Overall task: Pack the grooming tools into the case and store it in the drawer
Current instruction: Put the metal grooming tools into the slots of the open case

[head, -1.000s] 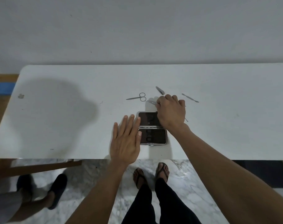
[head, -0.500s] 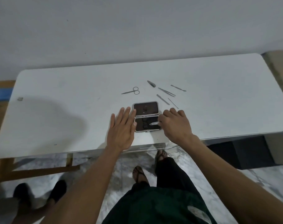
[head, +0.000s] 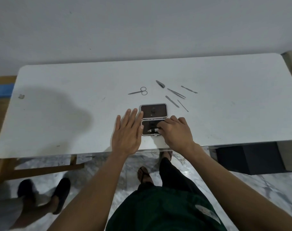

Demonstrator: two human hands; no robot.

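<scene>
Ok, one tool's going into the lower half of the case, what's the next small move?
Probably press the tool fully into the case with the right hand, then release. It lies only partly seated, and the left hand steadies the case edge.

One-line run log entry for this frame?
phase: packing | right hand: seating tool in open case | left hand: flat, steadying case | scissors: loose on table
</scene>
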